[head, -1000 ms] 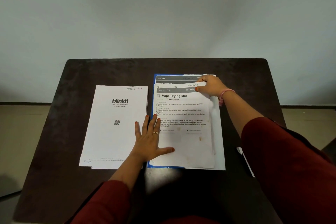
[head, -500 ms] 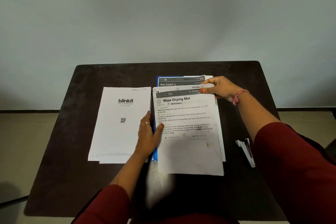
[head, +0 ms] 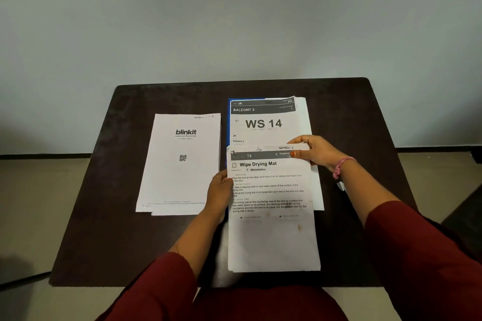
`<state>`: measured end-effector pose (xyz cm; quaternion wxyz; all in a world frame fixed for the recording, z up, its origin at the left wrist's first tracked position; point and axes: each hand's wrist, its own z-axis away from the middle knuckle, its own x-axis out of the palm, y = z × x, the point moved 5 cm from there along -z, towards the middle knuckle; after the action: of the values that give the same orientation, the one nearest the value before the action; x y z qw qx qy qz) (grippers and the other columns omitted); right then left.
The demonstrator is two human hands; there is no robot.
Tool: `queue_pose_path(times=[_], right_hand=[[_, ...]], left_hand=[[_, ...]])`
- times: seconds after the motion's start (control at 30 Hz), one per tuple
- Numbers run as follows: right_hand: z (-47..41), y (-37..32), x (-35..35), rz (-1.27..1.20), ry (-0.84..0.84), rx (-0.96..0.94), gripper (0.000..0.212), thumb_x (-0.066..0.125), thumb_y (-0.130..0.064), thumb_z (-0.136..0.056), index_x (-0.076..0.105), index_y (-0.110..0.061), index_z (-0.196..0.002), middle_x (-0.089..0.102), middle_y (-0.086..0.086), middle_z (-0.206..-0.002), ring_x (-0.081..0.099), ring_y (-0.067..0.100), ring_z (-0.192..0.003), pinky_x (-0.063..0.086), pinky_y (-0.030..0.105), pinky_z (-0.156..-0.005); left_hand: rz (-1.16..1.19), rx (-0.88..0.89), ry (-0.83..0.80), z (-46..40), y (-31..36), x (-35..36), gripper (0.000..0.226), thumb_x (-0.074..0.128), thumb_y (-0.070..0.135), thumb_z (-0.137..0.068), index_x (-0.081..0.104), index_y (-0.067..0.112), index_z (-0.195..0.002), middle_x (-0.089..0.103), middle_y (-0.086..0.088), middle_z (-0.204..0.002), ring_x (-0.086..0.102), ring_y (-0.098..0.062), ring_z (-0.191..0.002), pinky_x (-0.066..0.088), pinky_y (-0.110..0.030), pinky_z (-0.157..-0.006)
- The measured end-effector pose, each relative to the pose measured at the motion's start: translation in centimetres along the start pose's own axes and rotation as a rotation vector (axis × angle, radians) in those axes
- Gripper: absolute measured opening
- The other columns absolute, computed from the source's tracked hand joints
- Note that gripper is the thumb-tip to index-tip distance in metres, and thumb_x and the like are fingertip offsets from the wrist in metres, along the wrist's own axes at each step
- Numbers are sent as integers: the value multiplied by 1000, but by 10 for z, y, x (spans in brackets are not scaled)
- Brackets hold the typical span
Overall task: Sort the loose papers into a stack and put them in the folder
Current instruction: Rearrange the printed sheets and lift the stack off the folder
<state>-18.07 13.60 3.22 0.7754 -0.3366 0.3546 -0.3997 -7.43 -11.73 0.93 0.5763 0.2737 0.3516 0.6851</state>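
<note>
A printed sheet [head: 272, 206] headed "Wipe Drying Mat" is held by both hands over the near edge of the dark desk [head: 109, 190]. Its upper right corner is pinched by the right hand [head: 317, 151], thumb on top and the fingers [head: 300, 140] curled behind. Its left edge is gripped by the left hand [head: 220, 190], whose fingers are curled round the edge. The sheet overlaps a stack of papers [head: 263, 122], topped by a page marked "WS 14", which is laid on a blue folder [head: 246, 99] seen only as a thin border. A second pile [head: 180, 164], printed "blinkit", is laid just beside the folder on the left. A small white object [head: 340, 185] is partly hidden behind the right wrist.
</note>
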Motion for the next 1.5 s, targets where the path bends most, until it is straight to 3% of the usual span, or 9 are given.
queue_pose_path(times=[0.23, 0.33, 0.43, 0.6, 0.7, 0.93, 1.1, 1.33, 1.5], right_hand=[[10, 8, 12, 73, 82, -86, 29, 58, -11, -94, 60, -22, -120, 54, -2, -129, 51, 17, -119, 45, 36, -103], [11, 10, 14, 59, 121, -69, 26, 52, -11, -97, 61, -20, -119, 56, 1, -128, 54, 17, -115, 47, 30, -99], [14, 16, 16, -27, 114, -28, 27, 44, -8, -100, 61, -18, -119, 61, 6, -123, 61, 20, -106, 51, 16, -77], [13, 20, 13, -90, 183, -10, 28, 45, -6, -99, 58, -11, -123, 61, 10, -125, 61, 19, -105, 50, 29, -93], [13, 15, 5, 82, 217, -29, 27, 54, -9, -95, 61, -9, -121, 61, 2, -122, 59, 18, -109, 47, 33, -100], [7, 7, -2, 433, 171, -33, 25, 60, -8, -90, 67, -9, -114, 66, 6, -115, 61, 17, -101, 48, 29, -95], [10, 8, 1, 442, 167, -36, 26, 58, -5, -90, 68, -8, -114, 68, 7, -112, 62, 14, -91, 49, 26, -91], [17, 9, -3, 483, 143, -67, 29, 61, -6, -90, 66, -9, -118, 65, 4, -120, 58, 17, -107, 44, 29, -97], [18, 7, -12, 537, 172, -63, 30, 67, -7, -86, 67, -11, -116, 64, 4, -111, 52, 7, -85, 39, 20, -79]], left_hand=[[-2, -39, -2, 3, -6, 4, 31, 38, -5, -92, 57, 5, -115, 70, -6, -99, 67, -17, -84, 54, -26, -69], [-2, -42, 2, 5, -6, 4, 32, 38, -5, -92, 55, 7, -115, 69, -2, -92, 67, -16, -80, 55, -26, -67], [-2, -35, 12, 6, -6, 5, 35, 37, -8, -90, 55, 8, -117, 69, -1, -90, 66, -15, -78, 55, -27, -68], [-7, -46, 21, 4, -10, 5, 36, 36, -6, -93, 54, 9, -121, 69, -2, -94, 67, -17, -82, 57, -30, -71], [-33, -43, 45, 3, -11, 5, 34, 37, -4, -93, 55, 8, -119, 69, -2, -92, 67, -18, -82, 57, -32, -73], [3, -53, 88, 5, -20, 11, 30, 39, 0, -93, 56, 10, -116, 70, -5, -94, 68, -21, -85, 57, -36, -78], [-4, -51, 100, 11, -27, 14, 26, 37, 5, -97, 53, 16, -113, 70, -5, -98, 69, -20, -83, 56, -29, -64], [-65, -32, 107, 11, -29, 14, 29, 33, 6, -98, 51, 16, -119, 68, -7, -108, 67, -23, -93, 57, -36, -78], [-84, -11, 105, 10, -28, 16, 30, 32, 7, -99, 51, 13, -121, 68, -7, -109, 67, -22, -95, 57, -31, -75]])
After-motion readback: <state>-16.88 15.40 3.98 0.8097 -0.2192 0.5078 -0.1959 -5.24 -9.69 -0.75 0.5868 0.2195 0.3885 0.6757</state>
